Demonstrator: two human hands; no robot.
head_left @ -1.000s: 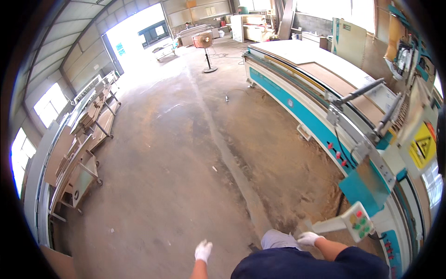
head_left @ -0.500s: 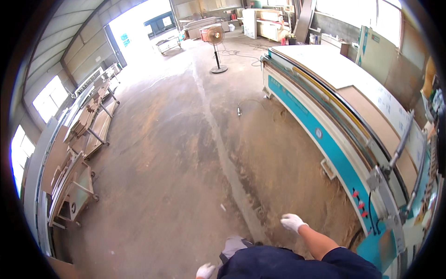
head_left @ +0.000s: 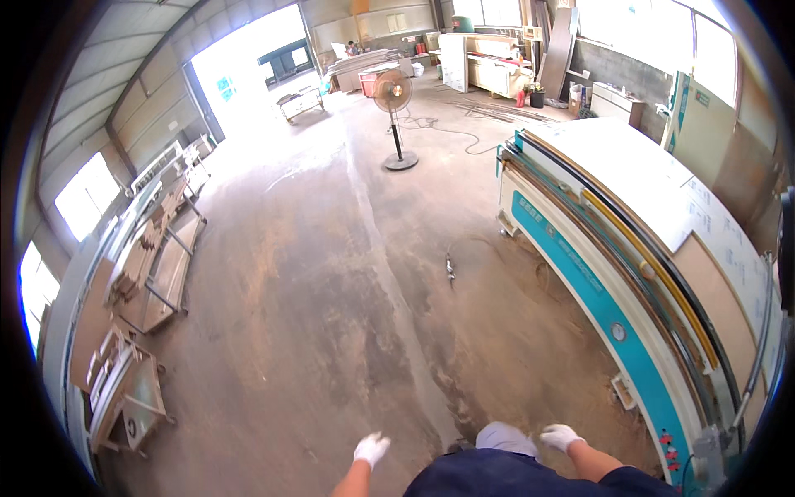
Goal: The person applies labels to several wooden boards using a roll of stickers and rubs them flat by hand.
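Observation:
My left hand [head_left: 372, 448], in a white glove, hangs over the bare floor in front of my body. Its fingers are loosely bent and a little apart, with nothing seen in them. On the other side, my right hand [head_left: 561, 436], gloved in white too, is held out between my body and the long machine [head_left: 571, 265]. Its fingers curve loosely, and no object shows in them. Neither hand touches anything. The machine has a white and teal side and a white sheet [head_left: 617, 153] on its top.
A standing fan [head_left: 392, 93] is ahead on the concrete floor. A small metal tool [head_left: 450, 267] with a thin hose lies nearer. Carts with boards [head_left: 161, 257] line the left wall. A foot or handle [head_left: 623, 393] juts from the machine. Cables [head_left: 476, 142] trail beyond the fan.
My left hand has swung forward and up into view; my right hand has drawn back lower and to the right. The fan, floor tool and machine sit lower and further right in view.

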